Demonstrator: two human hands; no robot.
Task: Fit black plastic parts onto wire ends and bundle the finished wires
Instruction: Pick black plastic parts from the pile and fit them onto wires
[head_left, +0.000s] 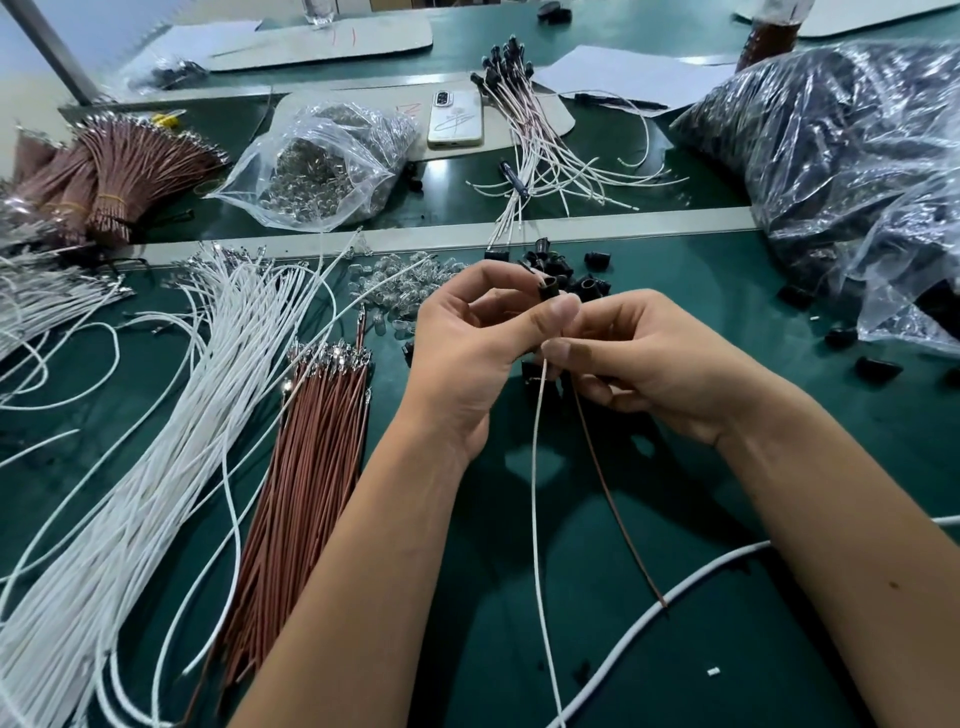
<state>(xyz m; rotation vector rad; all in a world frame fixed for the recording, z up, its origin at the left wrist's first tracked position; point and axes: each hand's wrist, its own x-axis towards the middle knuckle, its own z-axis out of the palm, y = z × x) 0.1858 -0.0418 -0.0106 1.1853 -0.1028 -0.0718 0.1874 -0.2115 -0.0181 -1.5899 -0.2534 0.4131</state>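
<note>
My left hand (470, 343) pinches a small black plastic part (548, 287) between thumb and fingers at the table's middle. Touching it from the right, my right hand (644, 358) pinches the upper ends of a white wire (536, 467) and a brown wire (613, 499), which hang down toward me. Loose black parts (582, 275) lie just behind my hands. A heap of loose white wires (156, 415) and a stack of brown wires (306, 457) lie to the left. Finished wires with black parts (524, 130) lie fanned out at the back.
A clear bag of small bulbs (322, 166) and loose bulbs (400, 280) sit behind the wires. A phone (456, 117) lies at the back. A big plastic bag of black parts (841, 156) fills the right. Banded brown wire bundles (104, 171) lie far left. A thick white cable (675, 597) crosses the near right.
</note>
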